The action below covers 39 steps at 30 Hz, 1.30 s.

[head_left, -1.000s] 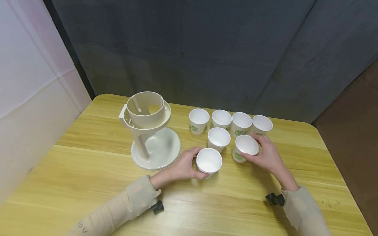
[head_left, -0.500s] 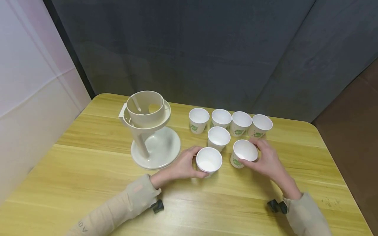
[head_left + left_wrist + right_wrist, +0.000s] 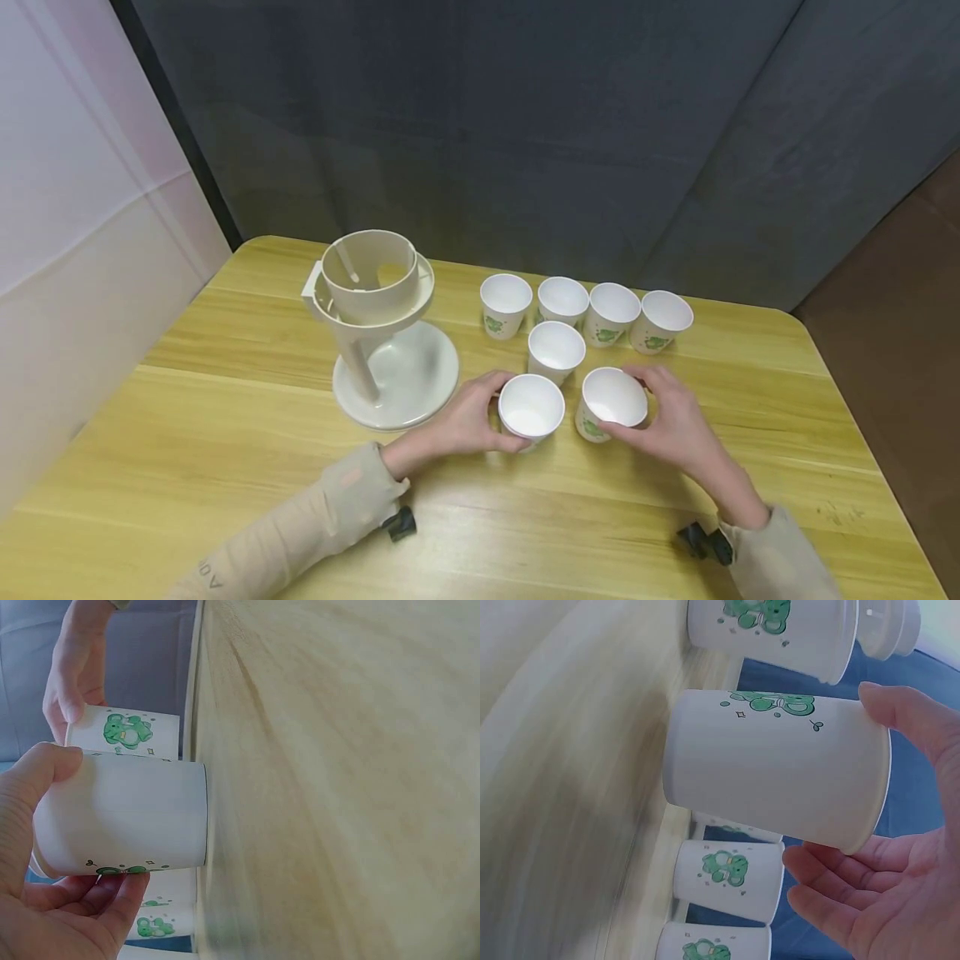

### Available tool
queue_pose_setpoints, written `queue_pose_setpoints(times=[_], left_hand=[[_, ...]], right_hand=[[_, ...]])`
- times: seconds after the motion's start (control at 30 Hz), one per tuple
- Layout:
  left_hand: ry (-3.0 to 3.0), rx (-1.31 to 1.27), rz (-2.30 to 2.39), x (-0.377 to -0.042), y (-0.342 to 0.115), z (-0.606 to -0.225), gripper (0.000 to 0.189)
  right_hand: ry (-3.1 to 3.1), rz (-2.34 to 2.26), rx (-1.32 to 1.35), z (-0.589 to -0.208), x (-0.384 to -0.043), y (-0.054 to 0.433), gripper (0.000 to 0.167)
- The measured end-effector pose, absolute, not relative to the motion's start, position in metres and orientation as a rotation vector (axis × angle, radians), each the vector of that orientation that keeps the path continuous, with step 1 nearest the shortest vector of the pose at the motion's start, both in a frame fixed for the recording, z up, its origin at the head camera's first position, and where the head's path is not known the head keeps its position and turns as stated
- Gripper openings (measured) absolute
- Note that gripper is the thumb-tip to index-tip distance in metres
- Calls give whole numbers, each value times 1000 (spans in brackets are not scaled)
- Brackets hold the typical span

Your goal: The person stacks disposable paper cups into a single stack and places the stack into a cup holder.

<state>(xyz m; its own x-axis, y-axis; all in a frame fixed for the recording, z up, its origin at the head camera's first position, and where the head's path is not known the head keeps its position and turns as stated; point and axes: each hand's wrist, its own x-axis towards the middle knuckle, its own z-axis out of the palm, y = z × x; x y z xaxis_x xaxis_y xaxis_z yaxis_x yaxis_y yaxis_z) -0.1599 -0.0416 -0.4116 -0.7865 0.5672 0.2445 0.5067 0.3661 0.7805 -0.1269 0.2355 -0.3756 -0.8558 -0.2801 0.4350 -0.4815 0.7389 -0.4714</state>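
Observation:
My left hand (image 3: 467, 422) grips a white paper cup (image 3: 531, 407) by its sides, thumb in front and fingers behind. The cup stands upright, mouth up; in the left wrist view its base meets the table. To its right, my right hand (image 3: 678, 421) holds another paper cup (image 3: 612, 398) near the rim between thumb and fingers. This one carries a green bear print (image 3: 776, 703). A small gap parts the two held cups. Whether the right cup's base touches the table I cannot tell. Just behind them stands a third paper cup (image 3: 556, 348), touched by neither hand.
Several more paper cups, among them the leftmost cup (image 3: 506, 302) and the rightmost cup (image 3: 663, 319), line the back of the wooden table (image 3: 525, 533). On the left stands a cream stand (image 3: 375, 292) with a ring-shaped holder over a round base (image 3: 420, 375). A dark curtain (image 3: 480, 125) hangs behind.
My right hand has drawn its cup toward me and a little left, away from the back row and closer to the left cup. My left hand has stayed in place.

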Motion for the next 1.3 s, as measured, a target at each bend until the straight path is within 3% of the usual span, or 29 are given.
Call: queue_pose_setpoints(times=[0.53,1.3], left_hand=[[2543,1007,1419,-160,-42,-411,66],[2551,1022,1424,-159,-42,-410,65]], right_hand=[[-2663,862,612,-357,-113,223,66],[-2581,812,713,-300,-116,204,70]])
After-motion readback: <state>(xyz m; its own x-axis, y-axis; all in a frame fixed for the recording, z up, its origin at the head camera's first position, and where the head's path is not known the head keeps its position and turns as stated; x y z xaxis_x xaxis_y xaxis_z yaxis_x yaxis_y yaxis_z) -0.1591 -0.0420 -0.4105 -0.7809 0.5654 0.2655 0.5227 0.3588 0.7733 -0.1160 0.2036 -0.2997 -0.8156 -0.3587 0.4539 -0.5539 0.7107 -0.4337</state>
